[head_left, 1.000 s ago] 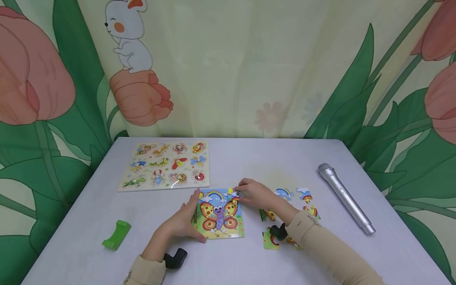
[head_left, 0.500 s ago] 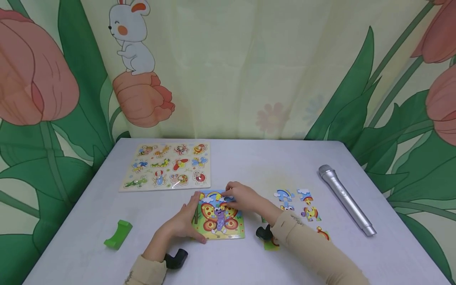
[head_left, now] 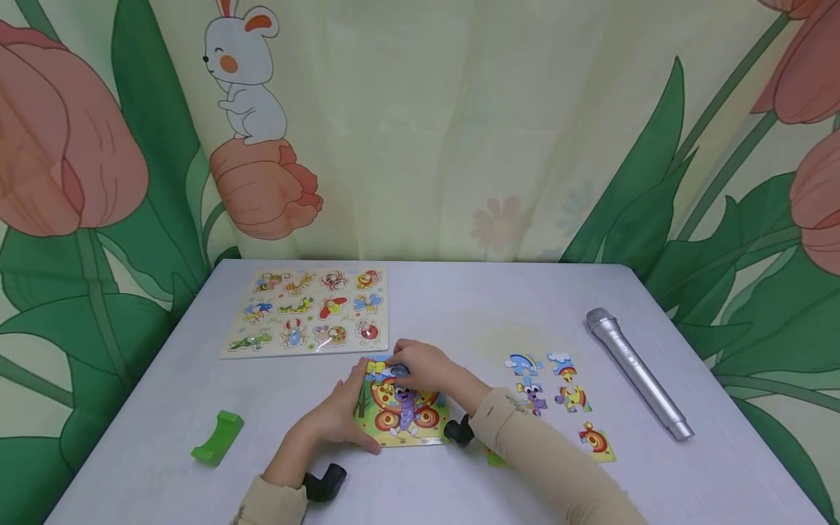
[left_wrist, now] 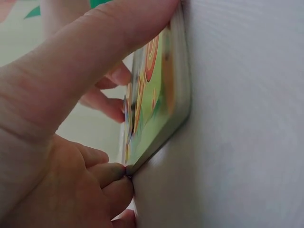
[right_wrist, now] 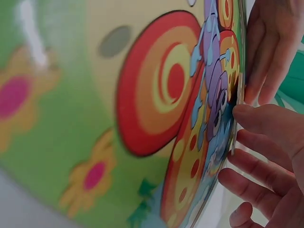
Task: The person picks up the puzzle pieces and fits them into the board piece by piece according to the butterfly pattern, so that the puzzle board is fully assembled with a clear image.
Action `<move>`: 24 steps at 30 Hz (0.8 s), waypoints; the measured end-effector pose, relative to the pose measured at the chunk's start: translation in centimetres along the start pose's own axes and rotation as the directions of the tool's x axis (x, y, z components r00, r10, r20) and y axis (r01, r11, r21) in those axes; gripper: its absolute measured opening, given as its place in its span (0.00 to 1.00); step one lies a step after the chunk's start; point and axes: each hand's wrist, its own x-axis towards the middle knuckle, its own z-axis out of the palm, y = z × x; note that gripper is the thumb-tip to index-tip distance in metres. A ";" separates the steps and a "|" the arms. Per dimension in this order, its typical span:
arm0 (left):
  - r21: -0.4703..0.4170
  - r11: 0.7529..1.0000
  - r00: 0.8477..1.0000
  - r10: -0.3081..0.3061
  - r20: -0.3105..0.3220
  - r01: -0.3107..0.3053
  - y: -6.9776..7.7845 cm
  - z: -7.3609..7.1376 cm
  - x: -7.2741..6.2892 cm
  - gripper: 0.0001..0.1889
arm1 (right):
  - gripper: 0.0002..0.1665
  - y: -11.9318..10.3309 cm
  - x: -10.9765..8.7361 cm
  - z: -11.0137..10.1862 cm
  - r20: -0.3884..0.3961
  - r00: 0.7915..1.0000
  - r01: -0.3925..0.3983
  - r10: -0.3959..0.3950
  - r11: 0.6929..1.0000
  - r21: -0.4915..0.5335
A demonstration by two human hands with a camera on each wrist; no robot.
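Note:
A small butterfly picture puzzle board [head_left: 420, 435] lies on the white table. My left hand [head_left: 335, 412] is spread along its left side, thumb near the lower left corner and fingers by the upper left corner. In the left wrist view, the thumb [left_wrist: 114, 35] lies over the board's edge. My right hand [head_left: 423, 368] reaches across the board's top and pinches a thin puzzle piece [head_left: 378, 369] over the upper left part. Its fingers hide some of the picture. Seen from the right wrist, the fingertips [right_wrist: 242, 114] meet the piece's edge.
Right of the board lie several loose pieces, including a rainbow piece [head_left: 523, 364], a butterfly-head piece [head_left: 531, 396] and a red swirl piece [head_left: 596, 441]. A silver microphone [head_left: 639, 373] lies farther right. An insect puzzle board [head_left: 305, 310] is behind, a green arched block [head_left: 218, 438] at left.
My right hand has moved left with the puzzle piece, from the board's upper right corner toward its upper left. More loose pieces now show beside the right sleeve. My left hand has stayed in place.

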 end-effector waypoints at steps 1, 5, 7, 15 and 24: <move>-0.002 1.000 1.000 -0.002 -0.002 0.002 0.0 0.0 0.0 0.72 | 0.21 -0.1 0.2 0.0 0.000 1.000 -0.001 0.001 1.000 0.001; 0.012 1.000 1.000 -0.005 -0.011 0.005 0.1 0.1 0.0 0.72 | 0.21 -0.7 0.7 0.0 0.000 1.000 -0.007 0.007 1.000 -0.010; 0.020 1.000 1.000 -0.006 -0.012 0.006 0.1 0.1 0.0 0.72 | 0.21 -1.0 0.9 0.1 -0.002 1.000 -0.010 0.010 1.000 -0.012; 0.026 1.000 1.000 -0.007 -0.012 0.007 0.0 0.0 0.0 0.72 | 0.21 -1.5 1.7 0.6 -0.004 0.999 -0.032 0.031 0.999 -0.035; 0.031 1.000 1.000 -0.004 -0.003 0.004 0.0 0.0 0.1 0.71 | 0.22 -1.3 2.0 0.5 0.022 0.997 -0.072 0.072 0.997 0.010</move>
